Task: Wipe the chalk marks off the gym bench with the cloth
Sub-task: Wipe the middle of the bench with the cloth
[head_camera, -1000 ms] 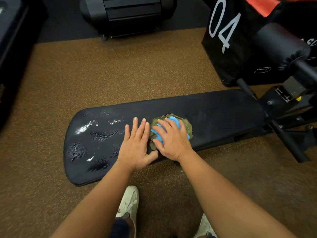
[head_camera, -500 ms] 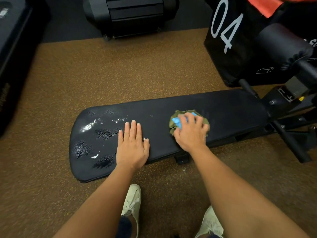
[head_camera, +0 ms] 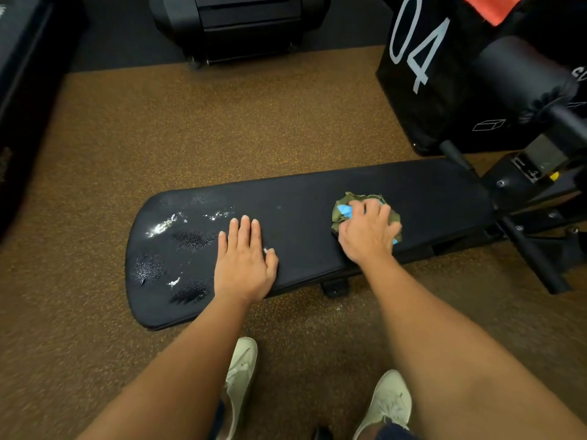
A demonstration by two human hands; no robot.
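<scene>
Item: black gym bench (head_camera: 301, 198), with chalk marks (head_camera: 162, 225) on the tabletop at its left end. My left hand (head_camera: 243, 265) lies flat, fingers straight, near the front edge. My right hand (head_camera: 365, 233) curls its fingers around the green-and-blue cloth (head_camera: 344, 212), right of centre. Bare pad lies between them.

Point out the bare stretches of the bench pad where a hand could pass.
Bare pad lies between the left hand and the cloth under the right hand, and from the cloth to the bench frame end. Crowded: chalk marks left of the left hand.
</scene>
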